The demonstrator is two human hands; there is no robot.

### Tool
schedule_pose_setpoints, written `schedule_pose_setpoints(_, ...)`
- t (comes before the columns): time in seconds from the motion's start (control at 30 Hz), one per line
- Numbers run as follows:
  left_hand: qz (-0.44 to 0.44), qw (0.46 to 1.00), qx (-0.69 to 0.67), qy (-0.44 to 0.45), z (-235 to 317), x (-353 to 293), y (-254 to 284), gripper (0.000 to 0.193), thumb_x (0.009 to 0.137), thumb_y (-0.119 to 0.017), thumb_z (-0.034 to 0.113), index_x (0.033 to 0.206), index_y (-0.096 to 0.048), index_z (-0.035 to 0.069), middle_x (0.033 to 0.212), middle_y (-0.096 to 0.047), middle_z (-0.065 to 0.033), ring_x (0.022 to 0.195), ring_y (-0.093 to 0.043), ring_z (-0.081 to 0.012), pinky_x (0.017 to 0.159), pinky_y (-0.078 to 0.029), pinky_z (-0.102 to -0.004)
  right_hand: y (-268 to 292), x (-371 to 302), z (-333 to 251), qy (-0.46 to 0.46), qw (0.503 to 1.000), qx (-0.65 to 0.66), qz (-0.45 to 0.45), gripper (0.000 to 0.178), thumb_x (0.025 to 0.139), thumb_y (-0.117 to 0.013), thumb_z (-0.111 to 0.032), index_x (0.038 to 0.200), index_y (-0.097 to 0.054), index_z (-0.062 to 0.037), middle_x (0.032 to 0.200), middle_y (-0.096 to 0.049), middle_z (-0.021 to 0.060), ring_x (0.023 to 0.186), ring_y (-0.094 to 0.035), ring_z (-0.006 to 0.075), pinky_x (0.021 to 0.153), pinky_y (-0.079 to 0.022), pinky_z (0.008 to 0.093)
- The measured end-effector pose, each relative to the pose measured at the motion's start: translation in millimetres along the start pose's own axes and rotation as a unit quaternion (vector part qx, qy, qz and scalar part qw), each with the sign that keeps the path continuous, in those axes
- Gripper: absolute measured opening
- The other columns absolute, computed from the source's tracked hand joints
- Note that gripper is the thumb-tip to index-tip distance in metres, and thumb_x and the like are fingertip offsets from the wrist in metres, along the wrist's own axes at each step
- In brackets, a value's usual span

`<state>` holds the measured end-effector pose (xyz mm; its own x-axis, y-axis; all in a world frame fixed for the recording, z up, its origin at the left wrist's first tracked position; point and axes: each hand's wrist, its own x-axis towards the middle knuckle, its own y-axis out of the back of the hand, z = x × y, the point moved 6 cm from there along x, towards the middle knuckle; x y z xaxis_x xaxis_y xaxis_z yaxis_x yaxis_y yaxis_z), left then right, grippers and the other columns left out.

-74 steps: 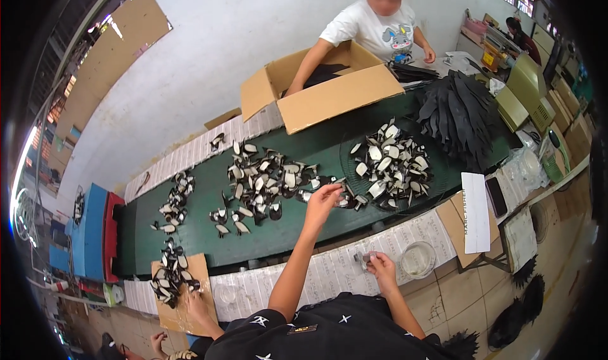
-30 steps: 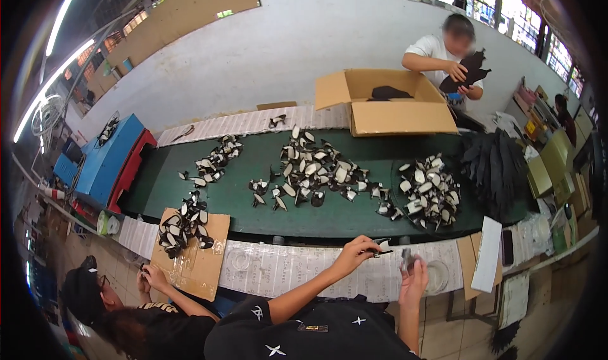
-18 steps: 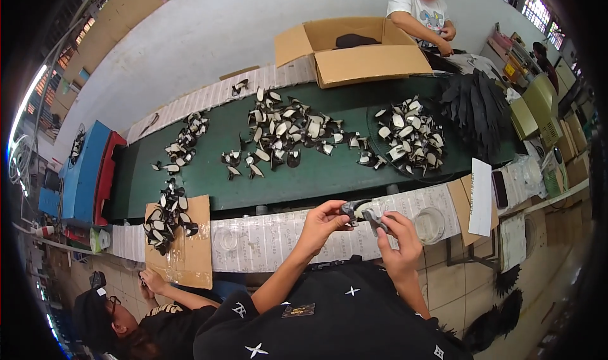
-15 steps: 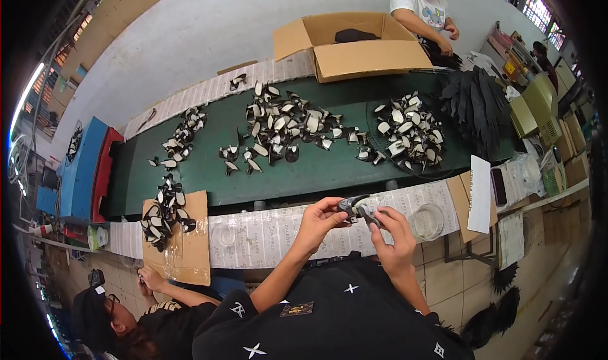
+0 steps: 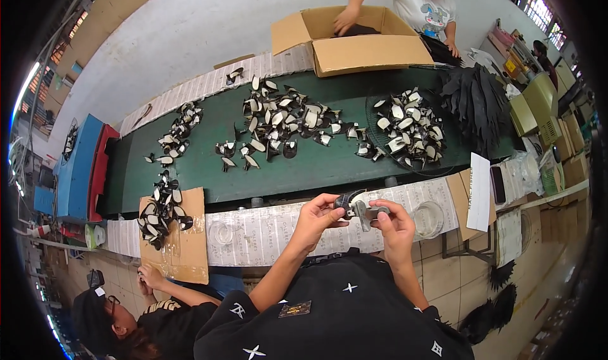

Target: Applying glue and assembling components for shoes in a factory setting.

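A small black-and-white piece [image 5: 345, 201] is pinched between the thumb and fingers of the left hand [image 5: 320, 219], right of centre in the lower half of the frame. A small grey object [image 5: 363, 215] is gripped in the fingertips of the right hand [image 5: 394, 225], and it is brought up against the piece; its exact kind is too small to tell. Both are held above a pale, paper-covered ledge [image 5: 272, 249], by which the green surface [image 5: 215, 186] is edged.

Across the middle of the frame, similar pieces are spread in a large central cluster [image 5: 278, 116] and a smaller left cluster [image 5: 182, 128], while a dense heap [image 5: 405, 132] is piled to the right. More are gathered on a cardboard sheet [image 5: 190, 239] at lower left. One clear dish [image 5: 442, 220] is placed just beside the right hand, and a white strip [image 5: 479, 192] is laid farther right, near a phone [image 5: 498, 184]. Dark fringed sheets [image 5: 472, 106] are stacked at upper right. At the top, an arm is reached into a cardboard box [image 5: 370, 54] by a co-worker [image 5: 430, 8] in a white shirt. At lower left, a small dark item is held by a second co-worker [image 5: 177, 325].
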<state>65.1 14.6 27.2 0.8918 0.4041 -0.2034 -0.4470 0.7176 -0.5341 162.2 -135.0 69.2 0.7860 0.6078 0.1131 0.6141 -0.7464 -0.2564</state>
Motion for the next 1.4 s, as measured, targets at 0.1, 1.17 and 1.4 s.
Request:
schedule_pose_setpoints(0.1,0.005,1.0,0.0,0.008,-1,1,0,0.025,0.088,-0.063,0.004,0.112,-0.057,0.002,0.101,-0.063,-0.0049,0.091,-0.063,-0.0122,0.076,-0.06,-0.0325,8,0,11,-0.058,0.994,0.097,0.0,0.021,0.093,-0.055,-0.008,0.111,-0.058,0.0016,0.114,-0.06,0.0139,0.099,-0.06,0.0165,0.078,-0.054,0.0277)
schedule_pose_setpoints(1.17,0.009,0.999,0.041,0.02,-9,9,6,0.023,0.086,-0.065,0.003,0.107,-0.057,0.0,0.1,-0.064,-0.0079,0.089,-0.065,-0.0146,0.072,-0.06,-0.0299,-3,11,-36,0.185,0.908,-0.375,0.036,0.027,0.08,-0.068,0.003,0.106,-0.063,0.0023,0.109,-0.062,0.0155,0.09,-0.066,0.0254,0.073,-0.057,0.0319)
schedule_pose_setpoints(1.4,0.015,0.999,0.01,0.039,-10,10,6,0.02,0.089,-0.063,0.005,0.107,-0.057,0.001,0.1,-0.065,-0.0084,0.086,-0.067,-0.0165,0.07,-0.061,-0.03,4,7,-33,0.111,0.952,-0.281,0.048,0.025,0.082,-0.066,0.003,0.107,-0.063,0.0029,0.11,-0.062,0.0141,0.09,-0.066,0.0183,0.072,-0.059,0.028)
